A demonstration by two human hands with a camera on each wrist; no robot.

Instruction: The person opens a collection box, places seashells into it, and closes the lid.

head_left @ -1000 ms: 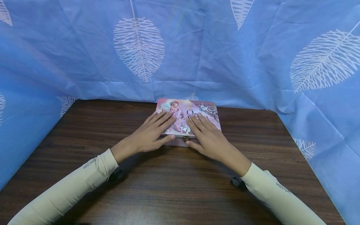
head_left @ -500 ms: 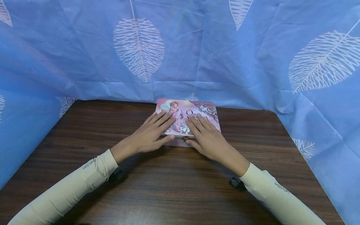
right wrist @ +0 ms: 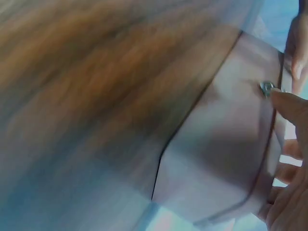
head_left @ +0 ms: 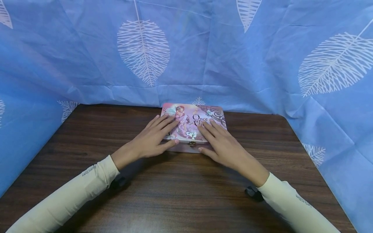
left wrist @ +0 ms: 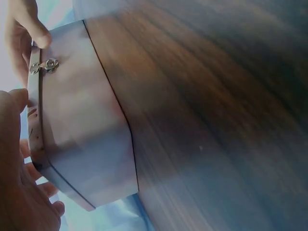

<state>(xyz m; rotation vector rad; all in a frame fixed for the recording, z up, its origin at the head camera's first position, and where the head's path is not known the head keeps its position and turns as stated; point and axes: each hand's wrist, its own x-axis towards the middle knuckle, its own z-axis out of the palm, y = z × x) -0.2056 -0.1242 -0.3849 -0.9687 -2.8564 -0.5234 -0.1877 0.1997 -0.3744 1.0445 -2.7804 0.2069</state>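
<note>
A pink box [head_left: 186,129] with a fairy picture and lettering on its lid sits at the far edge of the table, lid down. Its small metal clasp [head_left: 192,144] is at the middle of the front side, seen too as a clasp [left wrist: 45,66] in the left wrist view. My left hand [head_left: 148,137] lies with straight, spread fingers over the left part of the lid, thumb near the front edge. Over the right part is my right hand [head_left: 224,144], fingers straight, its thumb by the front side, right of the clasp.
The box stands on a dark wood-grain table [head_left: 175,194]. Behind and at the sides hangs a blue cloth [head_left: 186,48] with white leaf prints, meeting the table's far edge.
My right hand has shifted a little to the right, uncovering more lettering and the clasp. The left hand has moved slightly left. The box stays in place.
</note>
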